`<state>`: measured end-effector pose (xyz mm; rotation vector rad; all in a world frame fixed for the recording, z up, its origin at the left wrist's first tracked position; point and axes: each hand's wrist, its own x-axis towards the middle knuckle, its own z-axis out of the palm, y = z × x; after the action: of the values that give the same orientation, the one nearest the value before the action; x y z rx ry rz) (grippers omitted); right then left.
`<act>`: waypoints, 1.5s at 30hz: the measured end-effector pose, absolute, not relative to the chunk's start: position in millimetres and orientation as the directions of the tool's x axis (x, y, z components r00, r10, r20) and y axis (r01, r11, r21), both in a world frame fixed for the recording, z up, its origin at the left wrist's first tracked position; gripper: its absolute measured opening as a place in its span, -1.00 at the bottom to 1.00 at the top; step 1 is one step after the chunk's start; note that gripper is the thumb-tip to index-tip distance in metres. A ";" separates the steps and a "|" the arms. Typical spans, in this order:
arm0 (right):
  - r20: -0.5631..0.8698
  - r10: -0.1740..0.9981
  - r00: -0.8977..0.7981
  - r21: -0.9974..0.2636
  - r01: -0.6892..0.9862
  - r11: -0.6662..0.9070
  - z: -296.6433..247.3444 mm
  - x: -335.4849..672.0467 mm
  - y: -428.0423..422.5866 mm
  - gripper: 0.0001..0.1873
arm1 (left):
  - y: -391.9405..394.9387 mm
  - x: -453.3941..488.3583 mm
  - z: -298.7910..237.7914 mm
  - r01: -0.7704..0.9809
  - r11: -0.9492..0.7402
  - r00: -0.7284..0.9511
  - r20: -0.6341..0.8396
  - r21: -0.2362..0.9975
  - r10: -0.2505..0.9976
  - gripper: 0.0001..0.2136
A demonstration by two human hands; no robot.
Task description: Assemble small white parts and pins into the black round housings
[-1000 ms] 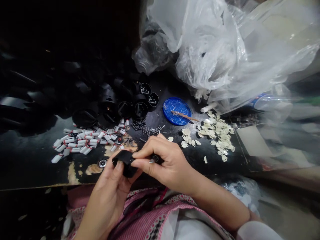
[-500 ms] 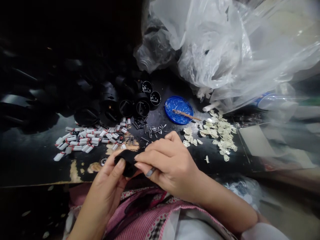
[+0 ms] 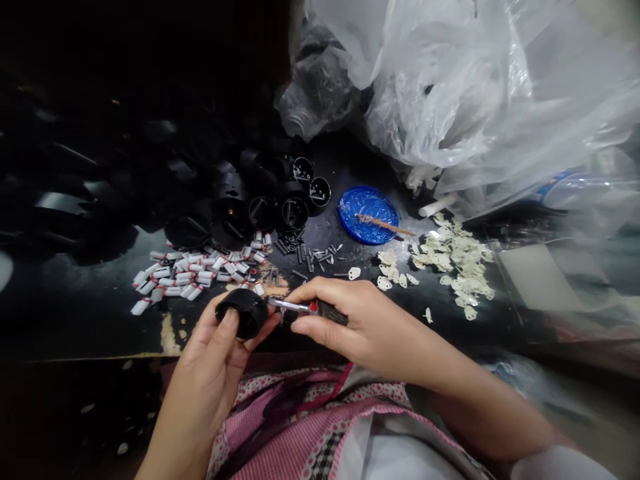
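My left hand (image 3: 215,360) is closed round a short black cylindrical housing (image 3: 250,313), its thumb hooked inside the open rim. From the right, my right hand (image 3: 355,327) grips a slim tool (image 3: 300,306) with a silver shaft, a red band and a dark end. The tool's silver tip meets or nearly meets the right side of the housing; exact contact is unclear. Just behind my hands lie small black springs (image 3: 301,257) and a heap of white cylinders with red bands (image 3: 193,273).
Several larger black housings (image 3: 295,210) stand at the back left. A blue lid (image 3: 367,233) holds clear grease and a wooden stick (image 3: 385,225). Cream-coloured flat pieces (image 3: 457,257) are scattered to the right. Clear plastic bags (image 3: 440,100) bulge over the back right.
The slim tool now shows in my right hand, pointing at the housing, where fingertips were at its edge before. The housing has turned a little in my left hand. The view has shifted slightly.
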<state>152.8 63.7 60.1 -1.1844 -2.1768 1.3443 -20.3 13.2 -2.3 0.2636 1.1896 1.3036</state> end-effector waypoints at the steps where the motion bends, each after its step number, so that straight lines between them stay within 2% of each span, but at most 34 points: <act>1: -0.170 0.780 -0.602 -0.870 0.463 0.168 60.1 152.5 64.5 -0.83 | 12.6 -19.6 -1.7 -0.586 0.335 -0.180 -0.521 0.738 0.834 -0.87; 6: -0.364 0.740 -0.565 -0.868 0.494 -0.050 60.0 152.2 66.2 -0.77 | 8.2 -21.5 -1.7 -0.445 0.385 -0.156 -0.493 0.808 0.856 -0.83; 8: -0.440 0.692 -0.573 -0.869 0.465 -0.168 58.5 154.8 65.3 -0.73 | 6.1 -27.5 -2.2 -0.296 0.350 -0.175 -0.410 0.889 0.895 -0.83; 10: -0.502 0.616 -0.607 -0.863 0.397 -0.312 56.6 158.7 63.2 -0.69 | 3.4 -35.0 -0.6 -0.072 0.270 -0.175 -0.279 0.960 0.944 -0.83; 12: -0.520 0.547 -0.656 -0.847 0.314 -0.430 55.6 162.8 60.3 -0.67 | 0.8 -40.7 3.6 0.108 0.191 -0.125 -0.177 0.976 0.976 -0.84; 14: -0.504 0.539 -0.676 -0.846 0.261 -0.464 56.4 165.6 57.1 -0.67 | -0.5 -42.0 8.7 0.098 0.210 -0.145 -0.195 0.973 0.970 -0.84; 16: -0.454 0.639 -0.621 -0.890 0.287 -0.353 58.7 166.8 54.4 -0.69 | 0.6 -38.5 11.2 -0.121 0.301 -0.242 -0.322 0.946 0.915 -0.85; 18: -0.319 0.774 -0.546 -0.917 0.383 -0.108 61.0 166.2 52.2 -0.75 | 3.6 -32.7 8.7 -0.387 0.330 -0.296 -0.455 0.861 0.840 -0.86; 20: -0.155 0.824 -0.545 -0.873 0.465 0.144 61.8 164.5 50.5 -0.74 | 6.5 -27.5 2.3 -0.550 0.344 -0.241 -0.538 0.761 0.807 -0.85; 24: 0.023 0.769 -0.639 -0.741 0.505 0.442 60.7 159.6 49.4 -0.64 | 6.9 -23.4 -7.2 -0.661 0.393 -0.087 -0.586 0.639 0.806 -0.85; 28: 0.101 0.722 -0.685 -0.573 0.553 0.605 64.2 157.0 52.9 -0.70 | 4.5 -22.8 -4.1 -0.663 0.386 -0.049 -0.551 0.642 0.833 -0.86; 32: 0.102 0.691 -0.715 -0.478 0.574 0.665 70.3 158.4 54.9 -0.69 | 4.2 -21.2 -3.0 -0.642 0.369 -0.050 -0.517 0.672 0.854 -0.84; 38: 0.168 0.648 -0.743 -0.353 0.568 0.743 70.8 158.3 50.9 -0.69 | 2.9 -16.5 -2.4 -0.602 0.431 -0.060 -0.575 0.673 0.816 -0.80; 40: 0.108 0.669 -0.735 -0.396 0.586 0.707 69.9 157.9 50.7 -0.71 | 1.9 -16.6 0.4 -0.564 0.470 -0.058 -0.600 0.679 0.798 -0.78; 42: -0.039 0.713 -0.700 -0.512 0.627 0.587 69.0 158.7 51.2 -0.73 | 0.8 -18.6 3.2 -0.481 0.488 -0.081 -0.591 0.728 0.802 -0.75; 45: -0.238 0.722 -0.650 -0.666 0.650 0.366 67.3 162.7 51.6 -0.72 | -1.5 -24.7 3.4 -0.251 0.423 -0.151 -0.467 0.871 0.871 -0.74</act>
<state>162.7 51.6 67.3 -1.2683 -2.5171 1.1587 -24.7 -1.5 3.4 0.6044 1.3826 1.0907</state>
